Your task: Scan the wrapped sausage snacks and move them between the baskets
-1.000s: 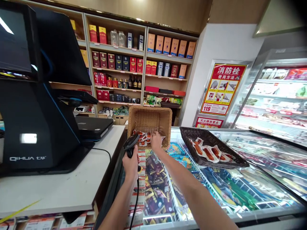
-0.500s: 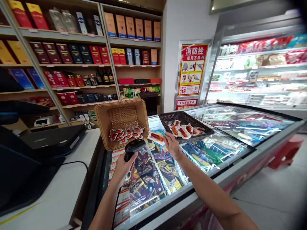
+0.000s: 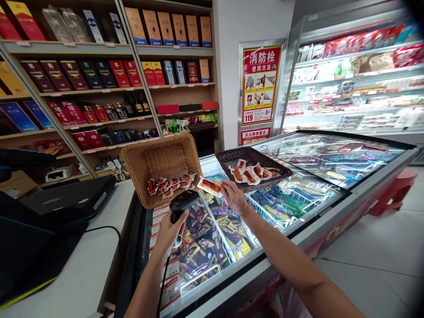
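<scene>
My left hand point(image 3: 171, 230) is wrapped round the handle of a black barcode scanner point(image 3: 184, 200), its cable hanging down along my forearm. Between the fingers of my right hand point(image 3: 233, 197) is one end of a wrapped sausage point(image 3: 210, 186), held above the freezer glass. To the left of that sausage a tan wicker basket point(image 3: 131, 170) leans tilted toward me, with several packaged sausages point(image 3: 171, 184) along its lower side. Behind my right hand lies a dark brown woven tray point(image 3: 281, 173) holding several more wrapped sausages point(image 3: 251, 175).
A glass-topped chest freezer point(image 3: 326, 201) full of ice cream packs stretches under my hands to the right. On the left is a white counter point(image 3: 79, 260) with a black device point(image 3: 66, 198). Shelves of boxed bottles point(image 3: 106, 73) stand behind, and a red stool point(image 3: 394, 194) at right.
My right hand has moved slightly left with the wrapped sausage, nearer the scanner and the tan basket. The whole view has shifted a little; the left hand keeps its grip.
</scene>
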Motion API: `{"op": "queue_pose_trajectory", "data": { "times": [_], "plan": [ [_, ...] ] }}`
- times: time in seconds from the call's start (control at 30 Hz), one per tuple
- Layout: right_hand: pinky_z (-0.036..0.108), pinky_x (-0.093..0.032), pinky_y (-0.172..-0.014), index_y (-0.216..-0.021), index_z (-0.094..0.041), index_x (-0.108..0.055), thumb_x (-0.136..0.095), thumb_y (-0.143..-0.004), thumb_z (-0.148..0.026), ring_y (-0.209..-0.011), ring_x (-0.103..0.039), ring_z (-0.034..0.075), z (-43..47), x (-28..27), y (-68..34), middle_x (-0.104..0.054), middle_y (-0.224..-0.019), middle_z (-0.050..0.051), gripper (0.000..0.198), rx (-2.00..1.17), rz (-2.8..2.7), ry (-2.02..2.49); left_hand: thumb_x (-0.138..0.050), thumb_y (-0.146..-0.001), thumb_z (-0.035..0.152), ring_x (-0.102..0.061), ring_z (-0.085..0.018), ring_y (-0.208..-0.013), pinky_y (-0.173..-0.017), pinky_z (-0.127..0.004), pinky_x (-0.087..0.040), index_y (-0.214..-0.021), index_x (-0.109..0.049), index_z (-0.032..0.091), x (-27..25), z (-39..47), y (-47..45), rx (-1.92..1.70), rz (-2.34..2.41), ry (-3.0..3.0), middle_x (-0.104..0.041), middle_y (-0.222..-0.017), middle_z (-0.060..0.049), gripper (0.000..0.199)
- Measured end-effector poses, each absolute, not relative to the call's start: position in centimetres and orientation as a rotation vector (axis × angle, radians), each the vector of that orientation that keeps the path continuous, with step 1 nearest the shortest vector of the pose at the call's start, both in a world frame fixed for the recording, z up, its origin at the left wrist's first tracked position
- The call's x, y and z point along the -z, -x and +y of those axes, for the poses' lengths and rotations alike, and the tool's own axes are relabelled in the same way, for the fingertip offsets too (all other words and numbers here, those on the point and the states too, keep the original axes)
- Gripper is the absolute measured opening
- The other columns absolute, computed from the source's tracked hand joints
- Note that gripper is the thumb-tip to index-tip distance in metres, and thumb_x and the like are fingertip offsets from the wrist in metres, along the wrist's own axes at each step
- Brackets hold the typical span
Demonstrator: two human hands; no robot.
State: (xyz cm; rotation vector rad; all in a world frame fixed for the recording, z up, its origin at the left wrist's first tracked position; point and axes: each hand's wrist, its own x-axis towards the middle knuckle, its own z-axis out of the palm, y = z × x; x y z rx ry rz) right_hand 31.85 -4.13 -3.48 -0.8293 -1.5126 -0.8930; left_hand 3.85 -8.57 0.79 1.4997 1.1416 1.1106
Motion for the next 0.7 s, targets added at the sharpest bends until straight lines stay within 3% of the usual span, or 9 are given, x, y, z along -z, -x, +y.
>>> {"op": "queue_pose_trajectory", "data": {
  "times": [0.27,0.47,0.7],
  "plan": [
    [0.027,-0.065,-0.087,-0.12,-0.021,-0.076,-0.054,-0.109,-0.026,-0.097,-0.076,0.019,-4.0,3.9,-31.9,-0.077,-0.104,0.012,0.024,0.711,-1.556,0.918,-0.082,-0.076,0.064,-0.043,-0.01,-0.044,-0.045,-0.024,-0.035,-0.065,-0.051,0.021,0.0,-8.3,-3.7,-1.137,1.162,-1.489,-0.051,-0.052,0.003,0.053],
    [0.028,-0.06,-0.079,-0.1,-0.02,-0.077,-0.048,-0.111,-0.035,-0.089,-0.074,0.017,-3.6,2.8,-33.9,-0.077,-0.1,0.011,0.035,0.737,-1.307,1.155,-0.087,-0.069,0.06,-0.042,-0.01,-0.044,-0.044,-0.023,-0.034,-0.065,-0.054,0.02,-0.8,-8.4,-3.8,-1.183,1.195,-1.434,-0.05,-0.052,0.003,0.052],
    [0.043,-0.049,-0.095,-0.093,-0.017,-0.076,-0.041,-0.109,-0.036,-0.102,-0.064,0.026,-3.7,2.4,-42.3,-0.075,-0.105,0.016,0.043,0.695,-0.759,1.599,-0.094,-0.053,0.059,-0.047,-0.01,-0.045,-0.041,-0.024,-0.038,-0.077,-0.062,0.017,-3.2,-8.1,-2.1,-1.474,1.307,-1.146,-0.057,-0.06,0.003,0.058]
  ]
}}
